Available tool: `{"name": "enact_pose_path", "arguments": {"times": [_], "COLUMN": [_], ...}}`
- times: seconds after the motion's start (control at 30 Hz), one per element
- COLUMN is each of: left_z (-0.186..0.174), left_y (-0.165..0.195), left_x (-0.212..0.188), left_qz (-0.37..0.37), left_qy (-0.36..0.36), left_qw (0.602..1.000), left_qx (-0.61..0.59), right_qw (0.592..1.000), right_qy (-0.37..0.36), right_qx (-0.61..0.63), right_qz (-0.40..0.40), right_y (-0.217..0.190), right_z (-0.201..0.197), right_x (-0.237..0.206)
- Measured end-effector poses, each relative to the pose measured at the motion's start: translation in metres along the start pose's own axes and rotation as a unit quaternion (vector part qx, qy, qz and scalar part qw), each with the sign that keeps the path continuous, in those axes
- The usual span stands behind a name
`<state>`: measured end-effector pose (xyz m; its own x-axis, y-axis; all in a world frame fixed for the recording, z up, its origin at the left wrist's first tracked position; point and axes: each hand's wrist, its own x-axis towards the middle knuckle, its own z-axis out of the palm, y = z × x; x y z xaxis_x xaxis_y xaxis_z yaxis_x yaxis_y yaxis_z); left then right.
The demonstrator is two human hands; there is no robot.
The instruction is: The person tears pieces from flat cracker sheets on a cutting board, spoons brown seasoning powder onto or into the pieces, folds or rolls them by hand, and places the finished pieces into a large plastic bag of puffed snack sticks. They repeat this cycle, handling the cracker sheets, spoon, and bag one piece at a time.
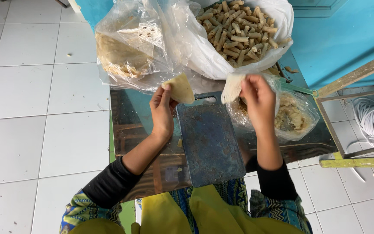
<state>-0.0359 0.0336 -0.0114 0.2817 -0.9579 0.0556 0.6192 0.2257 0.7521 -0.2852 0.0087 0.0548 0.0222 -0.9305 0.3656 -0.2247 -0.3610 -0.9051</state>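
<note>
Board (pixel 211 143) on table (pixel 128 125); bags behind: wrappers (pixel 122 54) left, rolls (pixel 239 30) seemingly right.

One head camera is looking steeply down, close above the fingers (pixel 166 96), facing the board (pixel 208 143) just below them.

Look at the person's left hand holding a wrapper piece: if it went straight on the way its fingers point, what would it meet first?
The left hand, gripping a wrapper piece, points up-frame; it would probably first meet the clear plastic bag of wrappers, though depth is hard to judge.
</note>
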Motion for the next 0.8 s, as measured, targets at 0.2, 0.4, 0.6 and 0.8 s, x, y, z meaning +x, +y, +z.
{"name": "enact_pose_path", "arguments": {"times": [0.2, 0.4, 0.6, 0.8], "left_z": [0.007, 0.020, 0.026, 0.022], "left_y": [0.004, 0.003, 0.013, 0.014], "left_x": [-0.010, -0.027, -0.027, -0.025], "left_qz": [0.016, 0.029, 0.031, 0.033], "left_qy": [-0.045, -0.113, -0.080, -0.087], "left_qw": [0.988, 0.979, 0.983, 0.984], "left_qx": [0.146, 0.165, 0.161, 0.152], "right_qw": [0.878, 0.935, 0.979, 0.984], "right_qy": [-0.176, -0.140, -0.138, -0.179], "right_qx": [-0.365, -0.265, -0.070, -0.002], "right_qz": [-0.256, -0.191, -0.130, -0.001], "right_y": [-0.007, -0.007, 0.015, 0.021], "right_z": [0.041, 0.029, 0.018, -0.003], "right_x": [-0.096, -0.084, -0.049, -0.017]}}
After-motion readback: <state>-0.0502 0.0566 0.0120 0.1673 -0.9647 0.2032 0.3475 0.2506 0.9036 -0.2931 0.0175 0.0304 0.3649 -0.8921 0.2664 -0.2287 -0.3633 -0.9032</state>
